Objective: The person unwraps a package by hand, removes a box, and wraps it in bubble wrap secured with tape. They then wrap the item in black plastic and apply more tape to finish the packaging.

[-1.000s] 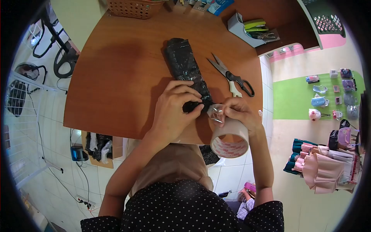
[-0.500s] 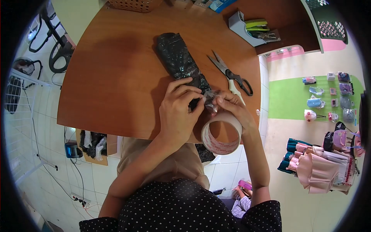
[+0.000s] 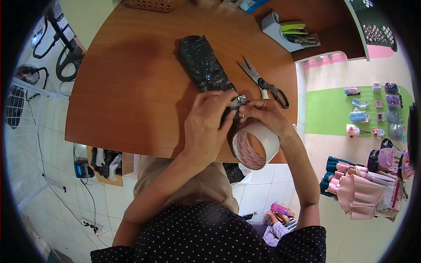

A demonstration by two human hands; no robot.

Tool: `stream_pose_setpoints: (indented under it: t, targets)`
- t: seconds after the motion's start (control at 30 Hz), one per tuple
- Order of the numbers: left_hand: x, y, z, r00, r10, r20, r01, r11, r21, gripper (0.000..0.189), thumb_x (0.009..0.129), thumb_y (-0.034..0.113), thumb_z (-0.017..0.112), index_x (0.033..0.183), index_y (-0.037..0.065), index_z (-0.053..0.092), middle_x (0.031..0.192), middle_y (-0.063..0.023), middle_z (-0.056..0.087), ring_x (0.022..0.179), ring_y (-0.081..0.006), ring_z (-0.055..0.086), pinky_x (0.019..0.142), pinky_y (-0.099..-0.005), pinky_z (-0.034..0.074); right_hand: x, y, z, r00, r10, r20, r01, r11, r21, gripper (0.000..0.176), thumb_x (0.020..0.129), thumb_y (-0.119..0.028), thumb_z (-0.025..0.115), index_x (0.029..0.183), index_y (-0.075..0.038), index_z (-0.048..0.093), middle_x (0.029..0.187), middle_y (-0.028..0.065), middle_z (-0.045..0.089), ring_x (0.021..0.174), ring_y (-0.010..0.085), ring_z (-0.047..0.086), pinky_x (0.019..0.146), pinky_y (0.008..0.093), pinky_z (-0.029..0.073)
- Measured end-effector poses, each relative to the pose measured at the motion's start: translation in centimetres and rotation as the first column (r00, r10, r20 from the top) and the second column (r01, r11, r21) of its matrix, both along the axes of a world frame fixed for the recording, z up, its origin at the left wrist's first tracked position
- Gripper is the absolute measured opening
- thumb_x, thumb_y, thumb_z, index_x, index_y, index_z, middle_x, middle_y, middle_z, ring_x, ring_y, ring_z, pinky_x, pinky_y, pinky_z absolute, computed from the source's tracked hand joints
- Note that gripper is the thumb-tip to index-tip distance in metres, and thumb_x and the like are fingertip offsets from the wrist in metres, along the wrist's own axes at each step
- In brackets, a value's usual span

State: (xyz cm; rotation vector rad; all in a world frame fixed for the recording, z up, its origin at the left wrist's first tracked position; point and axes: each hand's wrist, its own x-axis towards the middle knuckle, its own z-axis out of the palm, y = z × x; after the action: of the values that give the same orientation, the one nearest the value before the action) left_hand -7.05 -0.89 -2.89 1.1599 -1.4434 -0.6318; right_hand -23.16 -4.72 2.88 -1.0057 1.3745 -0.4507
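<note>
A long package in black plastic (image 3: 204, 63) lies slantwise on the brown table (image 3: 131, 79). My left hand (image 3: 208, 118) is at its lower end, thumb and fingers closed on the clear tape (image 3: 239, 101) and the package end. Close beside it, my right hand (image 3: 267, 116) pinches the same strip of tape. The wide tape roll (image 3: 255, 146) hangs below my right hand at the table's front edge. Black-handled scissors (image 3: 263, 83) lie partly open to the right of the package, over a white object.
A grey holder (image 3: 280, 35) with green staplers stands at the back right, and a brown basket (image 3: 153, 5) at the back left. Pink garments (image 3: 359, 188) hang at the right. Another person's checked clothing (image 3: 276, 232) shows below, beyond the table.
My left hand has moved up and right to the tape, its fingers now closer together. My right hand has shifted slightly, and the tape roll has turned and moved a little right and up.
</note>
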Motion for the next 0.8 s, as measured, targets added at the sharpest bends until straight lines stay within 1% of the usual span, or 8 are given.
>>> stream_pose_setpoints:
  t: [0.03,0.1,0.13,0.3,0.37,0.43,0.6,0.8]
  targets:
    - [0.0,0.0,-0.1,1.000,0.001,0.001,-0.001,1.000,0.000,0.029,0.070,0.000,0.064,0.098,0.007,0.060,0.089,-0.0046,0.061,0.096,-0.0243,0.055,0.072,-0.0350,0.049,0.1,-0.1,0.1,0.998,0.030,-0.053,-0.030,1.000,-0.005,0.016,0.080,-0.016,0.065,0.084,0.000,0.066,0.075,0.0059,0.064,0.066,0.0122,0.061,0.063,0.0238,0.050]
    - [0.0,0.2,-0.4,0.986,-0.051,0.158,0.061,0.996,-0.058,0.030,0.070,-0.001,0.062,0.099,0.008,0.061,0.091,-0.0033,0.058,0.095,-0.0238,0.053,0.069,-0.0347,0.050,0.0,-0.2,0.0,0.993,0.057,-0.105,-0.058,0.998,-0.007,0.017,0.079,-0.017,0.066,0.083,-0.001,0.066,0.073,0.0056,0.064,0.065,0.0117,0.061,0.062,0.0233,0.049]
    - [0.1,0.2,-0.4,0.979,-0.058,0.193,0.075,0.994,-0.079,0.025,0.070,0.000,0.061,0.094,0.007,0.063,0.091,-0.0036,0.055,0.096,-0.0235,0.052,0.067,-0.0343,0.051,-0.2,-0.3,-0.1,0.990,0.083,-0.115,-0.086,0.996,-0.021,0.017,0.079,-0.018,0.066,0.083,-0.001,0.066,0.072,0.0055,0.064,0.065,0.0112,0.061,0.061,0.0230,0.048]
    - [0.2,0.0,-0.2,0.974,-0.087,0.210,0.096,0.995,-0.034,0.020,0.069,0.003,0.061,0.089,0.004,0.064,0.092,-0.0056,0.052,0.097,-0.0236,0.050,0.064,-0.0345,0.052,-0.1,-0.3,-0.1,0.988,0.101,-0.121,-0.105,0.994,-0.034,0.018,0.077,-0.019,0.067,0.082,-0.002,0.066,0.071,0.0056,0.064,0.064,0.0100,0.060,0.060,0.0227,0.048]
    - [0.2,0.0,-0.1,0.969,-0.092,0.228,0.103,0.994,-0.038,0.019,0.068,0.004,0.061,0.087,0.003,0.064,0.092,-0.0064,0.051,0.098,-0.0237,0.050,0.064,-0.0347,0.052,0.1,-0.4,0.4,0.957,0.167,-0.235,-0.164,0.986,0.033,0.019,0.075,-0.020,0.069,0.081,-0.002,0.066,0.072,0.0056,0.064,0.064,0.0099,0.059,0.060,0.0222,0.047]
    - [0.3,-0.1,0.4,0.970,-0.099,0.221,0.102,0.995,-0.002,0.021,0.065,0.002,0.061,0.086,0.003,0.066,0.089,-0.0068,0.053,0.091,-0.0246,0.052,0.067,-0.0358,0.049,0.0,-0.3,0.6,0.956,0.205,-0.208,-0.205,0.979,0.021,0.021,0.073,-0.020,0.071,0.082,-0.001,0.066,0.074,0.0059,0.065,0.066,0.0098,0.059,0.061,0.0219,0.047]
    - [0.8,-0.1,0.4,0.958,-0.132,0.254,0.136,0.991,0.003,0.025,0.063,0.002,0.059,0.087,0.004,0.067,0.090,-0.0056,0.052,0.092,-0.0239,0.051,0.066,-0.0351,0.049,-0.6,-0.4,0.8,0.942,0.295,-0.161,-0.300,0.954,-0.007,0.028,0.068,-0.020,0.076,0.084,0.001,0.066,0.079,0.0070,0.065,0.071,0.0102,0.059,0.066,0.0214,0.047]
    - [1.0,-0.1,0.4,0.950,-0.131,0.284,0.140,0.990,-0.012,0.026,0.063,0.002,0.059,0.087,0.005,0.068,0.090,-0.0047,0.052,0.091,-0.0232,0.051,0.065,-0.0350,0.049,-0.9,-0.7,1.2,0.890,0.394,-0.228,-0.407,0.914,-0.010,0.038,0.065,-0.022,0.077,0.090,0.003,0.065,0.082,0.0084,0.066,0.076,0.0115,0.060,0.070,0.0229,0.047]
